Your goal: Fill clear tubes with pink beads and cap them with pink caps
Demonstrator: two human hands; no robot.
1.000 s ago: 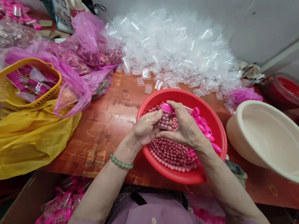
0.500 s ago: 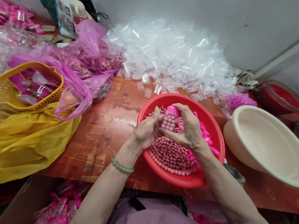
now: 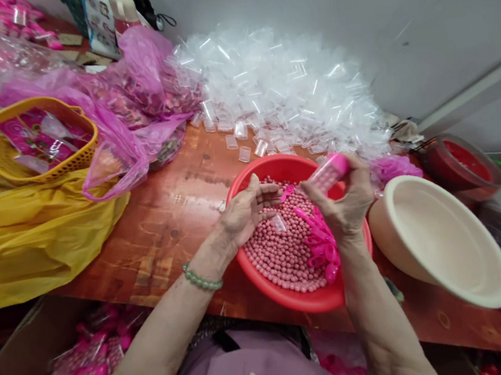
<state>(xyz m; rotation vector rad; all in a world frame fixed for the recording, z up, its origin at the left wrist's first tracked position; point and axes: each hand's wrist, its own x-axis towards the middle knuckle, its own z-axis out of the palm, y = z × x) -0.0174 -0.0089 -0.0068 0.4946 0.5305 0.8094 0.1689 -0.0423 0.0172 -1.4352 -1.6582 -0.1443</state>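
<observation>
My right hand [image 3: 348, 200] grips a small clear container [image 3: 326, 174] of pink beads with a bright pink cap, tilted above the right side of the red basin [image 3: 268, 295]. My left hand [image 3: 247, 210] hovers at the basin's left side, fingers stretched out and apart, holding nothing. Just past its fingertips is a small pink plastic piece [image 3: 288, 192]; whether they touch, I cannot tell. Dusty-pink beads [image 3: 286, 264] fill much of the basin. On them lie a clear plastic piece [image 3: 279, 222] and, to the right, a cluster of bright pink plastic pieces [image 3: 320, 240].
A large heap of clear plastic pieces [image 3: 281, 81] lies against the wall. To the right stands a tilted cream basin [image 3: 445, 245]. On the left are a yellow basket [image 3: 34, 174], a yellow bag [image 3: 36, 247] and a pink bag [image 3: 147, 58]. Below, a box holds pink-capped packs [image 3: 79, 367].
My right hand has carried the bead container up and right, away from my left hand. My left hand has let go and its fingers have opened. A clear piece now shows on the beads.
</observation>
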